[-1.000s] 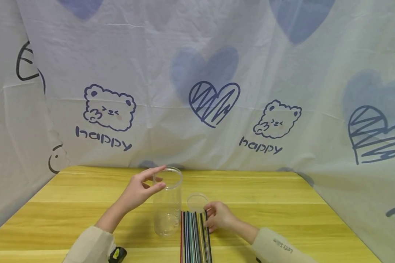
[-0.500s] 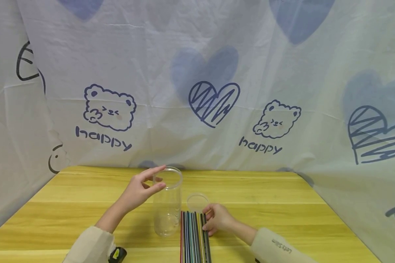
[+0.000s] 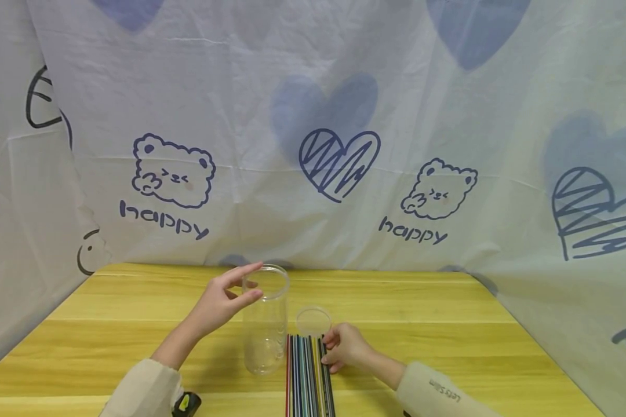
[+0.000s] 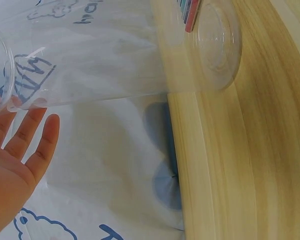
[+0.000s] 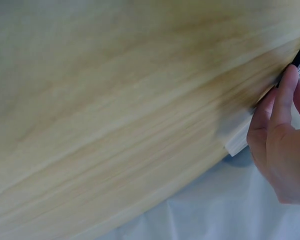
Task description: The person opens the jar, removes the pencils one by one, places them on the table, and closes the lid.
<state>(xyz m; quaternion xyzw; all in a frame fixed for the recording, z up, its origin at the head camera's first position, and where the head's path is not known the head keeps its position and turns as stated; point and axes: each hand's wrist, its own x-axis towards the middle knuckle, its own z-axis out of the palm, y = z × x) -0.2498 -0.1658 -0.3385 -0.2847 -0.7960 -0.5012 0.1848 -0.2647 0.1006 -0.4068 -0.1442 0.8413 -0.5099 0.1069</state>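
A tall clear plastic jar [image 3: 265, 341] stands upright and lidless on the table. My left hand [image 3: 224, 295] holds it by the rim, thumb on the near side and forefinger across the top; the left wrist view has several fairly straight fingers [image 4: 46, 142] at the rim. Right of the jar lies a row of thin coloured sticks [image 3: 304, 376], red at the left end and dark at the right. My right hand [image 3: 346, 347] pinches a black stick [image 3: 330, 385] at the row's right edge near its far end. The kind of stick is unclear.
A round clear lid [image 3: 313, 320] lies flat just beyond the sticks' far ends. The wooden table [image 3: 438, 336] ends at a pale printed cloth [image 3: 261, 185] hanging behind it. The cloth also hangs at both sides.
My right hand has shifted slightly toward me, and the black stick at the row's edge has moved a little left, closer to the others. The left hand and jar stay still.
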